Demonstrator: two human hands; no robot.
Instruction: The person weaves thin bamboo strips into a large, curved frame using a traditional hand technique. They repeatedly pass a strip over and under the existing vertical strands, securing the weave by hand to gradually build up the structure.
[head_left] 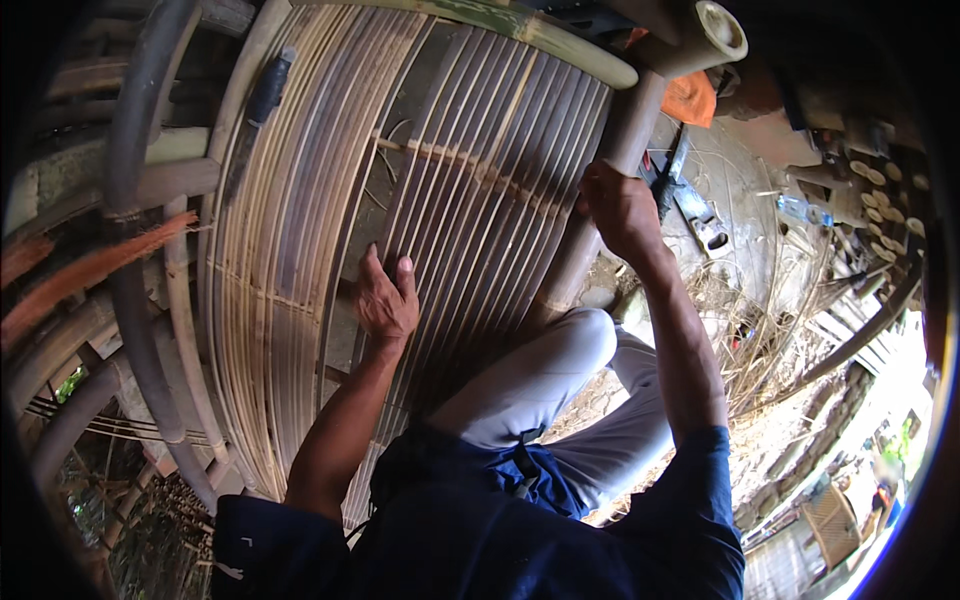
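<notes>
Split bamboo slats [490, 130] run lengthwise across a bamboo frame, with a long dark gap [372, 205] between two groups of them. My left hand [385, 303] is at this gap, against the edge of the right group, its thumb and fingers apart. Along the right side lies a thick bamboo pole [570, 260]. Over that pole my right hand [622, 212] is closed in a fist; what its fingers wrap round is hidden. A narrow cross strip [395, 146] bridges the gap above my left hand.
A dark, slim object [270, 88] lies on the far left slats. On the floor at right are a handsaw [700, 215], an orange cloth [690, 98], a plastic bottle [805, 211] and bamboo shavings. Curved bamboo poles [130, 190] stand close at left.
</notes>
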